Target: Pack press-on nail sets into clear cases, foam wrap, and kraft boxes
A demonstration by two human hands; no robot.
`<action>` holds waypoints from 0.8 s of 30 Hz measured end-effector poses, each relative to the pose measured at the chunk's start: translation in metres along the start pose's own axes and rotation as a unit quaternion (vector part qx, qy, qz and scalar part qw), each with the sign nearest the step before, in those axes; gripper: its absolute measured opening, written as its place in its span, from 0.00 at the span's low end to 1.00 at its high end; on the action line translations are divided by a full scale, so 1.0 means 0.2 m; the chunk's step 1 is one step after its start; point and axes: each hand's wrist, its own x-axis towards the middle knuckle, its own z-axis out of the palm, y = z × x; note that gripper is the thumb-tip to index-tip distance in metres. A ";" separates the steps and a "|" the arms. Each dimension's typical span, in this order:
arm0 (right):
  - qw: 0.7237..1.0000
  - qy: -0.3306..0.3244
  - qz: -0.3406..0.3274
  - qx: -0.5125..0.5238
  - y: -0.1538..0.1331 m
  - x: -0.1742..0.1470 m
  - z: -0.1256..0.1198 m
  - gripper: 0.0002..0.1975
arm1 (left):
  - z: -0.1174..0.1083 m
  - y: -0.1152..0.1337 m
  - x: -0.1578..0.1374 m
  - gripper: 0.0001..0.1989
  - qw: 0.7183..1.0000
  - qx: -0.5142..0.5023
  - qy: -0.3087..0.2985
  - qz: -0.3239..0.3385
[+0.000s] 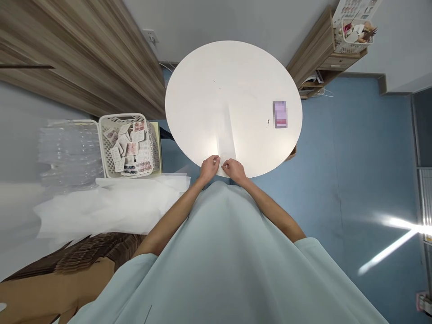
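Note:
At the near edge of a white round table (195, 103), my left hand (209, 168) is closed, thumb and fingertips pinched together. My right hand (235, 171) sits just to its right, also closed in a pinch, with a narrow gap between the two. Anything between the fingertips is too small to make out. Farther right on the table lies a purple and pink rectangular item (280, 114), blurred into blocks. A tiny dark object or mark (268, 122) is beside it.
Left of the table stands a white perforated basket (154, 148) with printed cards. Beside it are clear plastic packages (70, 150), white sheets (111, 209) and folded brown cardboard (84, 283). A wooden cabinet (317, 49) at back right carries another filled basket (351, 47).

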 end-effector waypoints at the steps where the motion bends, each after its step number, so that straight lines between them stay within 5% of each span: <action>1: 1.000 -0.007 -0.002 -0.006 0.00 0.01 0.01 0.08 | 0.00 0.01 0.01 0.19 1.000 -0.005 0.002 -0.016; 13: 1.000 -0.012 -0.003 0.022 0.03 0.00 0.00 0.06 | 0.08 0.01 0.08 0.10 0.994 0.025 0.034 -0.103; 20: 0.987 0.099 0.094 0.085 0.23 0.00 -0.11 0.08 | 0.11 0.02 0.09 0.08 0.991 0.058 0.044 -0.113; 24: 0.982 0.072 0.133 0.114 0.27 0.03 -0.10 0.13 | 0.12 0.02 0.08 0.06 0.989 0.077 0.061 -0.107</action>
